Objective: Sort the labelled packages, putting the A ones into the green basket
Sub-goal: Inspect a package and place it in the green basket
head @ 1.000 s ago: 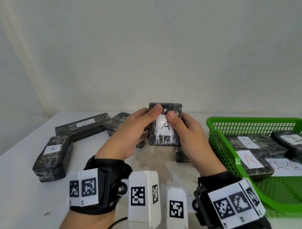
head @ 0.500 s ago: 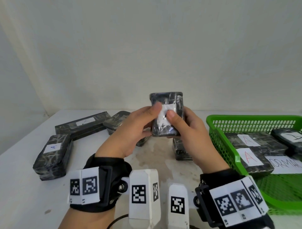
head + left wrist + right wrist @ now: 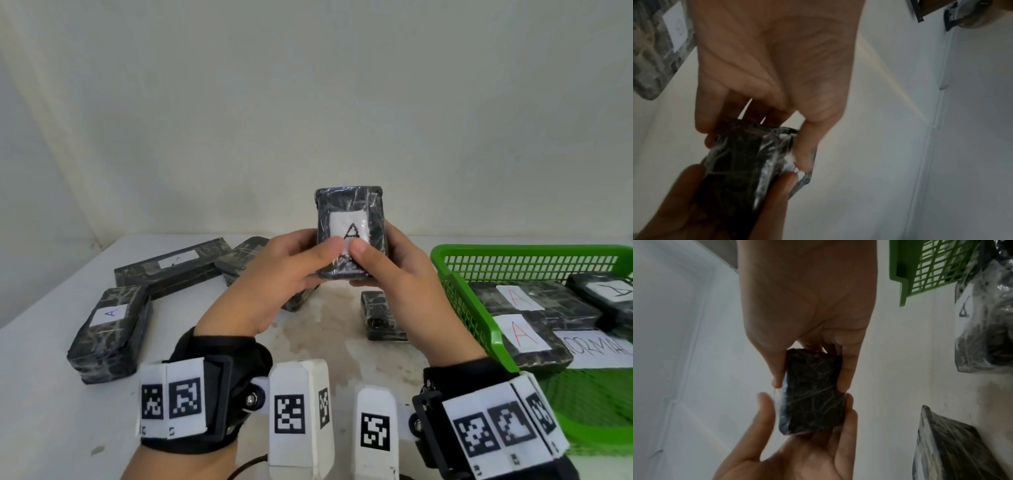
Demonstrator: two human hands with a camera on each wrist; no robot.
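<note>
Held package: a small dark wrapped package (image 3: 351, 233) is up in the air over the middle of the surface, standing upright, white label with a black "A" facing the head camera.
Left hand: the left hand (image 3: 274, 284) is clamped on the package's left side, thumb across the lower front, fingers curled round the back, wrist low and palm turned inward. In the left wrist view the left hand (image 3: 766, 65) has its thumb pressed on the glossy wrap.
Right hand: the right hand (image 3: 404, 284) mirrors it, clamped on the right side, thumb tip meeting the left thumb just under the "A". In the right wrist view the right hand (image 3: 807, 305) pinches the package between thumb and fingers.
Green basket: the green basket (image 3: 455, 298) sits to the right on the surface, well apart from the held package, and there are labelled packages inside, two showing "A" plus a paper slip with writing.
Surface: the white surface (image 3: 51, 411) carries more dark packages. One with a blue "A" (image 3: 109, 329) lies at the left, a long flat one (image 3: 171, 267) behind it, another (image 3: 380, 315) just below the hands.
Wrists: both wear black straps with white marker tags.
</note>
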